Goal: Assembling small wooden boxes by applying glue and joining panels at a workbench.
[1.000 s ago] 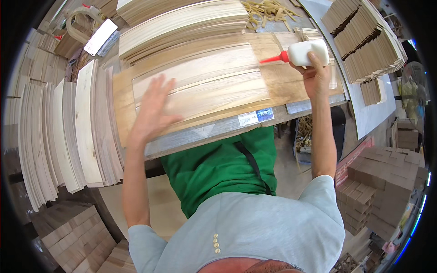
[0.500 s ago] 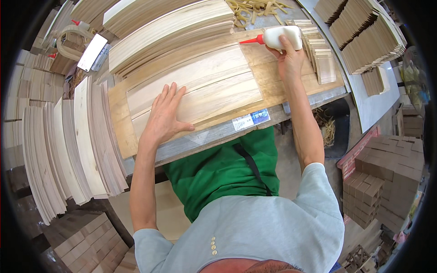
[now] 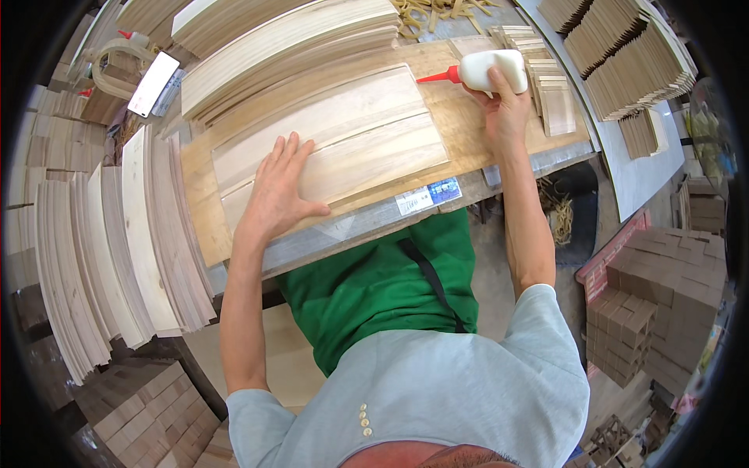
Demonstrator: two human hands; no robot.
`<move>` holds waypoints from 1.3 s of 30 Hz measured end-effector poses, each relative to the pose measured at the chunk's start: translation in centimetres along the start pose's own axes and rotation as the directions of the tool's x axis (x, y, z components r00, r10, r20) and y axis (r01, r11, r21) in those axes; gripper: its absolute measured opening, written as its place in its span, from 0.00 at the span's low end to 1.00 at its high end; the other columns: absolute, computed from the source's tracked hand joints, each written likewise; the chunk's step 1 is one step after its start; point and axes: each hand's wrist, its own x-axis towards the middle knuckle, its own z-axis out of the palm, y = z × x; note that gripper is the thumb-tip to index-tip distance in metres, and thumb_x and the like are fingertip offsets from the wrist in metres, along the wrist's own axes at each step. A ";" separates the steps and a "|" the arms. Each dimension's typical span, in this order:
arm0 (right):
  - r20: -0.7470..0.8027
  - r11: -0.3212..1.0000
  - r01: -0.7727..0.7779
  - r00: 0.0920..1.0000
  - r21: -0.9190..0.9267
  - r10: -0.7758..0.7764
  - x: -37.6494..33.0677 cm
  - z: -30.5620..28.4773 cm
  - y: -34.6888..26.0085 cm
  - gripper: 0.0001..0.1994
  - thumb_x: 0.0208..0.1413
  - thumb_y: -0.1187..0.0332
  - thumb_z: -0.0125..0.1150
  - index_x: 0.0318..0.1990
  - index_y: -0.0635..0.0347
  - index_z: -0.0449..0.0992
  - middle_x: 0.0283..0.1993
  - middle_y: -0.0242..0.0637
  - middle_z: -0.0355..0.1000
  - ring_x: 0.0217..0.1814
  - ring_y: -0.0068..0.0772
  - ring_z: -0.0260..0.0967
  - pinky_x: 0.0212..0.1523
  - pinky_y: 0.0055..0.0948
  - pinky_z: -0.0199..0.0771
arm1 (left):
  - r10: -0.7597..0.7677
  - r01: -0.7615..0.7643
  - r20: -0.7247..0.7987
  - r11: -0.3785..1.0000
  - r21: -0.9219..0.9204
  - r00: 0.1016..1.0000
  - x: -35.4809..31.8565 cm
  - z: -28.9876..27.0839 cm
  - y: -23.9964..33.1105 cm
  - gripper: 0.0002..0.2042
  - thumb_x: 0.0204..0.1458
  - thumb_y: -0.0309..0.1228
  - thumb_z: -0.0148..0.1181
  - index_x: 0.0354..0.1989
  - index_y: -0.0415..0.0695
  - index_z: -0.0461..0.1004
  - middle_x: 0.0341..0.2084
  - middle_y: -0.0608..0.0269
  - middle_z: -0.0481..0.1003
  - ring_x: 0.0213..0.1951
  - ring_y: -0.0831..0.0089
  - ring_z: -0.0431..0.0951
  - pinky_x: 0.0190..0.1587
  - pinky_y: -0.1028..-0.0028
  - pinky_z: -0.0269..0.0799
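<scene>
The bench (image 3: 538,160) carries a broad plywood backing board (image 3: 468,129), and on it lie pale wood slats (image 3: 343,132) set edge to edge as one panel. Stacks of more slats stand on the left (image 3: 117,234) and along the far edge (image 3: 289,35), with short cut pieces (image 3: 554,97) piled at the right.

The left hand (image 3: 277,191) lies flat on the near left part of the panel, fingers released and spread, pressing down rather than gripping. The right hand (image 3: 503,105) is at the far right of the board, fingers wrapped around a white glue bottle (image 3: 491,69) lying on its side, its red nozzle (image 3: 437,76) pointing left toward the panel's far right corner.

The risks here come mostly from the bottle: squeezed while sideways, it could drip onto the backing board or the panel face (no glue is visible yet, as far as I can tell). The slats are held only at one end, so a nudge from the nozzle could likely open a gap or skew the right end. The right forearm also passes close to the short pieces and could knock them.
</scene>
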 end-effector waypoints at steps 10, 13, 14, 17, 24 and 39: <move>0.063 0.999 -0.026 0.998 -0.027 0.028 -2.1 -2.0 -1.8 0.17 0.53 0.73 0.62 0.49 0.68 0.68 0.47 0.44 0.71 0.48 0.41 0.73 0.41 0.43 0.82 | -0.005 0.005 0.000 1.000 0.005 1.000 0.1 0.0 0.1 0.51 0.26 0.40 0.76 0.65 0.44 0.57 0.66 0.46 0.50 0.69 0.53 0.45 0.68 0.58 0.43; 0.070 0.999 -0.022 0.997 -0.040 0.024 -2.7 -2.5 -2.2 0.17 0.53 0.74 0.61 0.49 0.68 0.68 0.46 0.43 0.71 0.48 0.41 0.73 0.42 0.43 0.82 | -0.001 0.001 0.000 1.000 0.000 1.000 0.1 0.1 0.0 0.51 0.26 0.40 0.76 0.65 0.44 0.57 0.66 0.46 0.50 0.69 0.53 0.45 0.68 0.58 0.43; 0.067 0.999 -0.021 0.997 -0.040 0.024 -2.9 -2.6 -2.4 0.17 0.53 0.74 0.61 0.49 0.68 0.68 0.46 0.43 0.71 0.48 0.41 0.73 0.42 0.43 0.82 | -0.007 0.007 0.002 1.000 -0.005 1.000 0.1 0.1 0.0 0.51 0.24 0.39 0.76 0.65 0.44 0.57 0.67 0.47 0.50 0.69 0.55 0.44 0.69 0.58 0.43; 0.066 0.998 -0.034 0.997 -0.045 0.037 -3.6 -3.1 -2.8 0.17 0.53 0.75 0.61 0.50 0.67 0.68 0.46 0.42 0.71 0.48 0.40 0.73 0.42 0.42 0.82 | -0.025 0.024 0.011 1.000 0.004 1.000 0.2 0.0 0.3 0.51 0.25 0.39 0.76 0.65 0.44 0.57 0.67 0.47 0.50 0.69 0.55 0.44 0.69 0.59 0.43; 0.062 0.997 -0.057 0.996 -0.052 0.060 -5.2 -4.1 -3.9 0.16 0.54 0.75 0.60 0.50 0.66 0.68 0.46 0.41 0.72 0.47 0.38 0.73 0.43 0.40 0.81 | -0.016 0.016 0.005 1.000 -0.004 1.000 0.1 0.1 0.2 0.51 0.25 0.39 0.76 0.65 0.44 0.57 0.67 0.48 0.49 0.70 0.55 0.44 0.69 0.59 0.42; 0.023 0.989 -0.105 0.994 -0.103 0.108 -9.5 -6.5 -6.9 0.18 0.54 0.73 0.61 0.52 0.63 0.69 0.47 0.38 0.72 0.48 0.36 0.73 0.47 0.40 0.78 | -0.006 0.005 -0.014 1.000 -0.026 1.000 0.3 0.5 0.0 0.51 0.25 0.39 0.76 0.65 0.45 0.57 0.67 0.48 0.49 0.70 0.56 0.43 0.69 0.59 0.42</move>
